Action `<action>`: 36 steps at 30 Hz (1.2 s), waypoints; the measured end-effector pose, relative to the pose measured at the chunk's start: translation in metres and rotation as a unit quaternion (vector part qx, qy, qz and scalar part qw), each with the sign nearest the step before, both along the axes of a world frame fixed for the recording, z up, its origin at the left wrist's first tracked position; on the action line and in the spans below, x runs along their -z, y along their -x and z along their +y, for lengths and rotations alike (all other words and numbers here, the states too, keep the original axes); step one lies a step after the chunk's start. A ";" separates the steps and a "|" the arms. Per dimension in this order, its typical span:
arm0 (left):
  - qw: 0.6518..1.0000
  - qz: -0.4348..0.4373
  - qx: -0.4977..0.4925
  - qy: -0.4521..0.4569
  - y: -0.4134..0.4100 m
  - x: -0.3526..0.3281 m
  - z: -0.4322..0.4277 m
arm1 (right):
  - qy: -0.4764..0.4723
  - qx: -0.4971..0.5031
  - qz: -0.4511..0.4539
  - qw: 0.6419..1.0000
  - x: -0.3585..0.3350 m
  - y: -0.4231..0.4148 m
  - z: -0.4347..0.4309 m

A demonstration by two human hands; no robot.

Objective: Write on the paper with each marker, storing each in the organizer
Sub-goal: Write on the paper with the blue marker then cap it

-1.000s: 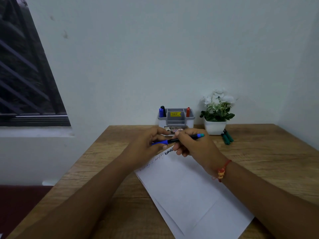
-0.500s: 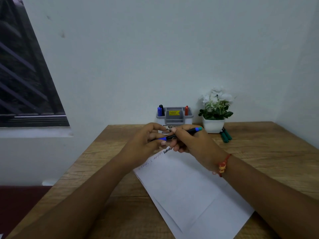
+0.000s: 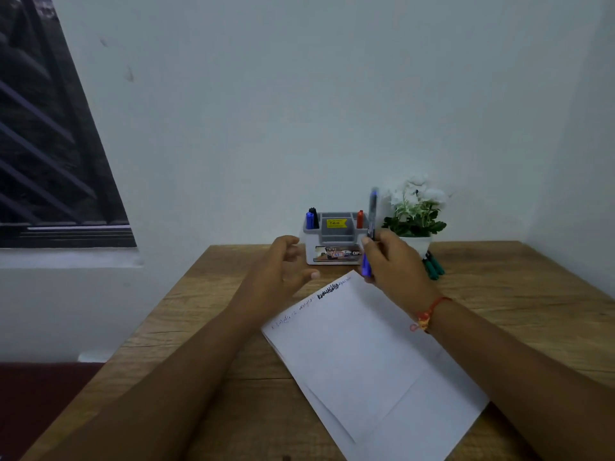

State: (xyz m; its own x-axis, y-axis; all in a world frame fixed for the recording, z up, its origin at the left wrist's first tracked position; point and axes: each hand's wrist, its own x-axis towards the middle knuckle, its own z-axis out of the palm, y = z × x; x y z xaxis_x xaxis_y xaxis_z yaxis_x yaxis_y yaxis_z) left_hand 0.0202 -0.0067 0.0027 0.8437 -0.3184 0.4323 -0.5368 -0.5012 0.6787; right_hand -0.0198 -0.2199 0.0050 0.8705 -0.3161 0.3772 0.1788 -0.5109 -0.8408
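The blue marker (image 3: 372, 224) stood nearly upright in my right hand (image 3: 394, 261), blurred, before the organizer's right end. The grey-and-white organizer (image 3: 334, 242) held a blue-capped marker (image 3: 309, 220) and a black marker (image 3: 313, 216) upright at its left and a red marker (image 3: 359, 219) at its right. The white paper (image 3: 366, 354) lay skewed, with scribbles along its top edge. Two green markers (image 3: 434, 267) lay further right.

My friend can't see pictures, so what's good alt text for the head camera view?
The right hand holds a blue marker nearly upright in front of a grey organizer on a wooden table, while the left hand hovers empty beside it. A paper with some writing lies near the hands; a potted white flower and green markers sit to the right.
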 end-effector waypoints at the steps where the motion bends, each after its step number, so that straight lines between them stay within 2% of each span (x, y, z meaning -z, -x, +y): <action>1: 1.000 -0.015 -0.011 -0.013 -0.003 0.002 0.002 | 0.081 0.044 -0.018 0.996 -0.004 0.002 -0.004; 2: 0.999 -0.030 -0.018 -0.023 -0.005 0.003 0.004 | 0.128 0.076 -0.043 0.988 -0.009 0.004 -0.008; 5: 0.997 -0.055 -0.034 -0.041 -0.008 0.004 0.007 | 0.165 0.136 -0.105 0.971 -0.029 0.010 -0.011; 9: 0.997 -0.057 -0.036 -0.043 -0.010 0.006 0.009 | 0.216 0.190 -0.122 0.950 -0.055 -0.001 -0.020; 14: 0.996 -0.063 -0.031 -0.046 -0.011 0.006 0.009 | 0.281 0.194 -0.075 0.937 -0.082 -0.026 -0.023; 23: 0.996 -0.068 -0.010 -0.058 -0.013 0.008 0.009 | 0.323 0.181 0.040 0.928 -0.093 -0.057 -0.012; 36: 0.996 -0.070 -0.002 -0.050 -0.016 0.008 0.012 | 0.329 0.223 0.030 0.917 -0.090 -0.073 -0.018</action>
State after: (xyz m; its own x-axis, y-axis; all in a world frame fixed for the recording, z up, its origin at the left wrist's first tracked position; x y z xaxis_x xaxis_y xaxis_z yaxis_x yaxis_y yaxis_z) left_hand 0.0363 0.0049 -0.0055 0.7790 -0.3619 0.5121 -0.6202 -0.5656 0.5436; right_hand 0.0528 -0.2380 0.0949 0.7356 -0.3666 0.5696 -0.2069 -0.9223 -0.3265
